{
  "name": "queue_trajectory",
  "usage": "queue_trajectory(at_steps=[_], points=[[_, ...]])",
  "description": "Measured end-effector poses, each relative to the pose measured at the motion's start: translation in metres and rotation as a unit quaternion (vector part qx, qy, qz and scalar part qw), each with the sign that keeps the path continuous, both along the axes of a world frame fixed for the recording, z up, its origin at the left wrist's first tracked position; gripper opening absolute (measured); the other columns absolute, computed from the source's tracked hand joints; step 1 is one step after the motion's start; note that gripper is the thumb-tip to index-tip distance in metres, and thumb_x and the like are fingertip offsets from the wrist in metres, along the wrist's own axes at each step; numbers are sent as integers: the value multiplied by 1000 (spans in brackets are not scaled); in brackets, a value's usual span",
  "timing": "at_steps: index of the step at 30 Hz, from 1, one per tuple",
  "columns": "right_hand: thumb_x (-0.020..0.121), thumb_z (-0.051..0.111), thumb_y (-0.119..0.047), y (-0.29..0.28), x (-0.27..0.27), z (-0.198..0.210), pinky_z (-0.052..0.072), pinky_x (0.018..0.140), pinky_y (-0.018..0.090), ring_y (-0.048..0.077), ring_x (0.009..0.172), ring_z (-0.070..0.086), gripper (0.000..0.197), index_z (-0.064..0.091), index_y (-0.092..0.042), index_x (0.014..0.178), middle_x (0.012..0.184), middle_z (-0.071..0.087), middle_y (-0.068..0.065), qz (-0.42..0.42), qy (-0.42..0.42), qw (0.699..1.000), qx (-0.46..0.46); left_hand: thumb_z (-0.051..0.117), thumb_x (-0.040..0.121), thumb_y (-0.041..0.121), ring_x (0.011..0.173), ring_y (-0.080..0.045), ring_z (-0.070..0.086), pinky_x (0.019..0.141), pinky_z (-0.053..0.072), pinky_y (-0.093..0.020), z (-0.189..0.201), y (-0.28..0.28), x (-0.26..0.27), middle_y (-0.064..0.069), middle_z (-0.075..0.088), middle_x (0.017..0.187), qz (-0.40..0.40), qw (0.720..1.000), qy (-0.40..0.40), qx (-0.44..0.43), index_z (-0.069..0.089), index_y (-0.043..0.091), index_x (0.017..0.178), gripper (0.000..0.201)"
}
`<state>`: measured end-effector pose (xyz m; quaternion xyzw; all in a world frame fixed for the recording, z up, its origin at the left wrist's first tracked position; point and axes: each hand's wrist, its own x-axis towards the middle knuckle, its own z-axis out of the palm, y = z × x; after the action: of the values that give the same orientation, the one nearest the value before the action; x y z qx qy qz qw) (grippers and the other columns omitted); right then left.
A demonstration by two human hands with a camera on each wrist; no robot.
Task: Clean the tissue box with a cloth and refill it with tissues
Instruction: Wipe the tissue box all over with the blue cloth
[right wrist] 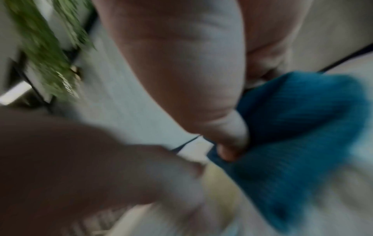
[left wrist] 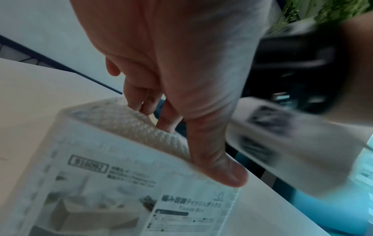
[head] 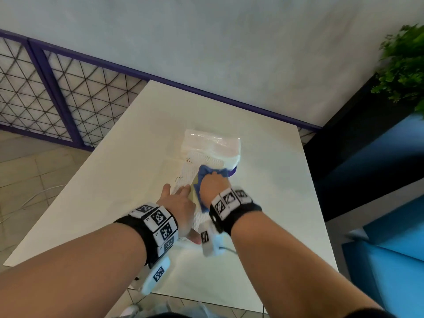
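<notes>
A white woven tissue box (head: 188, 174) lies lengthwise in the middle of the white table (head: 114, 180). My left hand (head: 181, 212) grips its near end. In the left wrist view the thumb (left wrist: 228, 174) presses the box's paper label (left wrist: 121, 191) and the fingers rest on the woven top (left wrist: 141, 127). My right hand (head: 213, 184) holds a blue cloth (head: 207, 171) bunched against the top of the box. The blurred right wrist view shows the thumb (right wrist: 232, 140) dug into the cloth (right wrist: 292, 143). A plastic-wrapped tissue pack (head: 211, 143) lies just behind the box.
The table's right edge borders a blue seat (head: 390, 237) and a black divider. A green plant (head: 403, 70) hangs at the top right. A purple-framed mesh railing (head: 57, 92) runs behind the table at the left. Tiled floor shows below the near edge.
</notes>
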<state>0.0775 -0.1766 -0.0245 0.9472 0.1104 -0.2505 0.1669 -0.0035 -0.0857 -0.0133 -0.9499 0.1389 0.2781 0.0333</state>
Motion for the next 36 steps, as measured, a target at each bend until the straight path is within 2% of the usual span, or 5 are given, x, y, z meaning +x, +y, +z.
queue_trajectory(at_steps=[10,20,28,33,36], points=[[97,44,-41,-18,17,13,34,112,43,28,143,27,71,15,-6,150,158,18,10,-31,3,996,84,54,64,82,144,-19,13,110,5,-59,2,6,-8,-10,17,156,2,999,-41,-33,44,16,137,100],[90,56,-33,-31,-88,24,44,88,33,29,111,58,38,59,-13,122,120,62,12,84,15,985,149,52,52,90,114,-15,49,105,17,-51,-7,11,-12,1,47,123,-9,990,-128,-61,33,10,125,110],[83,64,-24,-118,-68,74,44,69,29,25,83,61,16,68,-11,92,87,66,7,-210,-104,922,309,63,57,79,144,-17,9,110,0,-57,23,30,-6,-4,11,159,-133,990,-4,45,50,28,132,92],[88,57,-21,-144,-60,83,43,75,31,31,98,61,18,64,-9,101,97,64,10,-229,-167,907,311,75,69,54,119,-21,47,102,31,-34,33,36,0,2,41,139,-114,993,-7,6,37,21,137,85],[90,55,-19,-125,-55,74,47,80,33,31,100,60,22,61,-10,108,106,65,11,-211,-172,901,338,57,86,51,125,-24,45,102,39,-38,16,28,-8,-5,27,152,-66,996,-37,-54,28,17,144,74]])
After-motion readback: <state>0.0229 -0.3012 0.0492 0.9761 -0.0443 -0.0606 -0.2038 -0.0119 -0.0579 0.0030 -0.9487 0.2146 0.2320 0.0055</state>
